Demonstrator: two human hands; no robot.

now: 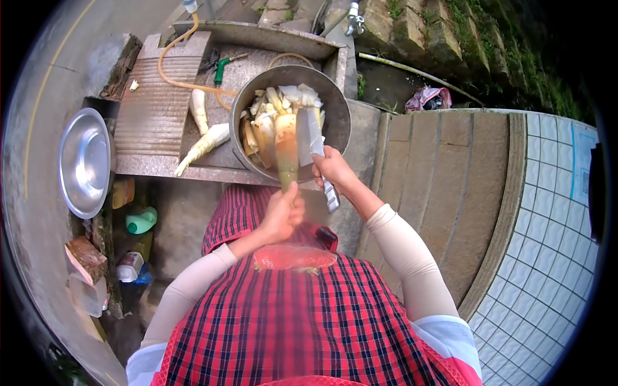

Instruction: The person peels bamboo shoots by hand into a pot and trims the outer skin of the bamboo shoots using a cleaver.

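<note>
My left hand is closed round the lower end of a bamboo shoot, which points away from me over a large metal pot. In my right hand is a cleaver, its broad blade beside the shoot's right side; whether they touch I cannot tell. Cut pale pieces of bamboo shoot fill much of the pot. Left of the pot, two peeled shoots lie in the stone sink.
A ridged washboard slab forms the sink's left side. An orange hose runs across it, near a green-handled tool. A steel basin stands at far left. Bottles sit below. Stone steps and a tiled wall lie right.
</note>
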